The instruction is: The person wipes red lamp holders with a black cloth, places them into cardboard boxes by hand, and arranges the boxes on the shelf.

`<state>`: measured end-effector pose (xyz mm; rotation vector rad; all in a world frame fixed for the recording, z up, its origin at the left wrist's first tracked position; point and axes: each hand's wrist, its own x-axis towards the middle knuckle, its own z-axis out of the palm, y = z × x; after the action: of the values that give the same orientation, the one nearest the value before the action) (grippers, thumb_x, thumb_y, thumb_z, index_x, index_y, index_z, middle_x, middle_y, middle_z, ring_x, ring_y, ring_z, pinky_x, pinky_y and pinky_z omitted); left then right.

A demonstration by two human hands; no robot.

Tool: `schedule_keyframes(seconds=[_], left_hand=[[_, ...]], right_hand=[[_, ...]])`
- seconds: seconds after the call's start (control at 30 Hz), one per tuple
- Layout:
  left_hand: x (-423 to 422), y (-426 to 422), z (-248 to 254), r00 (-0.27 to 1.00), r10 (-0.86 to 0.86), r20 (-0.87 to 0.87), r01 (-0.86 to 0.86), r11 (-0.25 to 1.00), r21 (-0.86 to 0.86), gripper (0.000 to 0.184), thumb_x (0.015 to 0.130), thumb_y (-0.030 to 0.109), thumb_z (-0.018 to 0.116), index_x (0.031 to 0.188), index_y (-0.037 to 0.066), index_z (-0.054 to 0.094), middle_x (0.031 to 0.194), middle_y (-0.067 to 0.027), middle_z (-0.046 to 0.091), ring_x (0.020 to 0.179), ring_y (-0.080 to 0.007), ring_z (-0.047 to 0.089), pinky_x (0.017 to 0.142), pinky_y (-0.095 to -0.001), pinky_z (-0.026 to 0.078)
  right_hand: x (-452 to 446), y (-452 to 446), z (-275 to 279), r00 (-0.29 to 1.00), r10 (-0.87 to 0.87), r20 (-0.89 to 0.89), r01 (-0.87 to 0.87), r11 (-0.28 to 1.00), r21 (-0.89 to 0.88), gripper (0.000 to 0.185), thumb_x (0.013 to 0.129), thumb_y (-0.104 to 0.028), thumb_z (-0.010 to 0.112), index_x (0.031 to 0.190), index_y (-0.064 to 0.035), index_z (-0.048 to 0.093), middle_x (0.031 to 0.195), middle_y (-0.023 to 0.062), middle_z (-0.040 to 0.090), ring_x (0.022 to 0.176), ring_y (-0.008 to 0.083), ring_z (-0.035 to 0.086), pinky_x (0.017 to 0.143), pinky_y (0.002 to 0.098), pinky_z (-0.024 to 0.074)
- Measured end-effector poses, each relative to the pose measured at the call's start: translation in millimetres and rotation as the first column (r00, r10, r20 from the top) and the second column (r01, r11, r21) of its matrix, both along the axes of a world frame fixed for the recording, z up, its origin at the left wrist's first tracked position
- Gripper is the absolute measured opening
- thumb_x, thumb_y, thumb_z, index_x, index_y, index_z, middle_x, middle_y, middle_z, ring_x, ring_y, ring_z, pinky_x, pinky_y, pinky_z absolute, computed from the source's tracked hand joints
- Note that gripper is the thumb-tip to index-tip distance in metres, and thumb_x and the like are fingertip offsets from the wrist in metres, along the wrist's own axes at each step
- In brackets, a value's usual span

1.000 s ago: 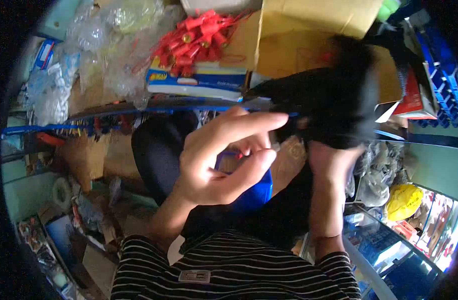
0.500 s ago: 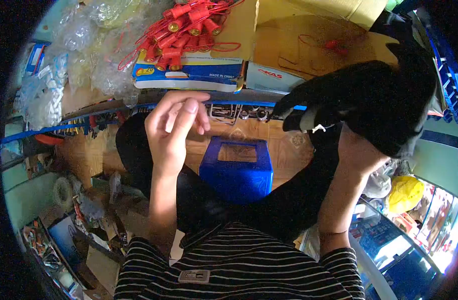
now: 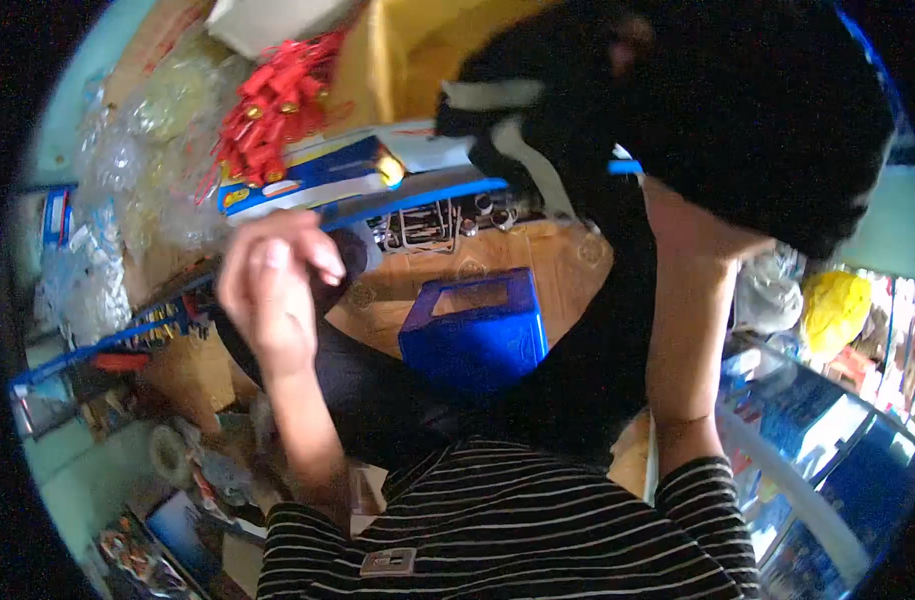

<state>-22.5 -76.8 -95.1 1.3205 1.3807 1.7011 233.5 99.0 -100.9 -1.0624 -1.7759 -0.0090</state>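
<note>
My right hand [image 3: 696,228] holds up a large black fabric item [image 3: 758,120] with grey strips [image 3: 533,165] on it. The fabric hides most of that hand's fingers, and only the wrist and heel of the hand show clearly. My left hand [image 3: 276,290] hangs in the air at the left, somewhat blurred, with its fingers loosely bent and nothing in them. It is nearest to the front of the bench, below a pile of red pieces with gold-coloured ends [image 3: 278,105] on red strings.
Clear plastic bags [image 3: 143,150] lie left of the red pile. Cardboard boxes stand behind, one with a blue printed flap [image 3: 308,180]. A blue plastic stool [image 3: 473,330] stands between my legs. Metal tools [image 3: 423,225] line the bench's blue edge. A yellow bag [image 3: 836,310] is at the right.
The black fabric has risen and swung upward, and its grey strips have come into view. My left hand has moved left and lower. The whole view has turned and shifted.
</note>
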Motion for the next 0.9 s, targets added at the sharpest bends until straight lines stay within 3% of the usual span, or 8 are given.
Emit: schedule_keyframes(seconds=[0.2,0.27,0.33,0.47,0.57,0.8,0.87,0.9], left_hand=[[34,82,77,0.803,0.161,-0.573,-0.151,0.986,0.065,0.022,0.100,0.010,0.059,0.116,-0.004,0.064,0.102,-0.0075,0.067,0.092,-0.0138,0.063,0.084,-0.0259,0.048],[51,120,82,0.775,-0.048,-0.630,0.031,0.999,-0.038,0.023,0.098,0.009,0.062,0.118,-0.003,0.064,0.108,-0.0090,0.067,0.098,-0.0141,0.063,0.087,-0.0271,0.049],[65,154,86,0.472,-0.257,-0.843,0.110,0.966,-0.233,0.024,0.097,0.009,0.062,0.118,-0.003,0.063,0.111,-0.0105,0.067,0.102,-0.0135,0.063,0.089,-0.0282,0.049],[83,200,65,0.218,-0.534,-0.817,-0.005,0.837,-0.548,0.034,0.096,0.013,0.060,0.126,-0.001,0.059,0.120,-0.0143,0.064,0.110,-0.0231,0.061,0.096,-0.0343,0.047],[66,212,44,0.097,-0.572,-0.815,-0.069,0.813,-0.579,0.036,0.095,0.013,0.058,0.129,0.000,0.057,0.125,-0.0167,0.062,0.114,-0.0264,0.060,0.099,-0.0363,0.045],[67,238,28,-0.110,-0.722,-0.683,-0.137,0.692,-0.709,0.043,0.094,0.013,0.052,0.136,0.002,0.053,0.136,-0.0225,0.057,0.124,-0.0341,0.055,0.107,-0.0409,0.041],[66,242,28,-0.111,-0.738,-0.666,-0.118,0.675,-0.728,0.045,0.094,0.013,0.050,0.138,0.003,0.052,0.139,-0.0241,0.055,0.127,-0.0364,0.054,0.109,-0.0422,0.040],[65,230,27,0.041,-0.656,-0.754,-0.006,0.754,-0.656,0.044,0.093,0.012,0.052,0.137,0.003,0.053,0.136,-0.0237,0.058,0.124,-0.0345,0.056,0.108,-0.0416,0.041]], right_hand=[[8,19,-18,0.958,0.119,-0.261,-0.156,0.979,-0.128,0.038,0.089,-0.022,0.066,0.124,-0.0091,0.062,0.130,0.0156,0.060,0.123,0.0254,0.054,0.110,0.0367,0.0370],[10,20,-21,0.927,0.152,-0.343,-0.216,0.963,-0.158,0.040,0.091,-0.022,0.064,0.128,-0.0086,0.059,0.133,0.0174,0.058,0.125,0.0255,0.052,0.111,0.0364,0.0360],[10,20,-20,0.894,0.177,-0.412,-0.271,0.945,-0.182,0.042,0.093,-0.023,0.062,0.132,-0.0080,0.057,0.136,0.0193,0.056,0.128,0.0255,0.051,0.112,0.0362,0.0350],[18,10,25,0.749,0.222,-0.624,-0.454,0.858,-0.240,0.047,0.088,-0.019,0.063,0.132,-0.0045,0.058,0.139,0.0221,0.055,0.131,0.0313,0.049,0.112,0.0384,0.0369],[18,-3,17,0.662,0.279,-0.695,-0.417,0.908,-0.033,0.047,0.086,-0.015,0.060,0.131,0.0014,0.057,0.140,0.0227,0.053,0.132,0.0311,0.050,0.113,0.0354,0.0382],[53,-21,28,0.718,0.215,-0.662,-0.431,0.885,-0.179,0.050,0.081,-0.020,0.070,0.126,-0.0001,0.058,0.133,0.0215,0.057,0.126,0.0338,0.052,0.111,0.0367,0.0382],[54,-17,18,0.717,0.200,-0.668,-0.406,0.898,-0.168,0.050,0.084,-0.020,0.067,0.129,-0.0019,0.056,0.134,0.0197,0.057,0.126,0.0328,0.052,0.111,0.0382,0.0388],[52,-12,13,0.710,0.188,-0.678,-0.395,0.904,-0.163,0.050,0.086,-0.021,0.066,0.131,-0.0028,0.055,0.134,0.0188,0.056,0.126,0.0322,0.052,0.110,0.0389,0.0391]])
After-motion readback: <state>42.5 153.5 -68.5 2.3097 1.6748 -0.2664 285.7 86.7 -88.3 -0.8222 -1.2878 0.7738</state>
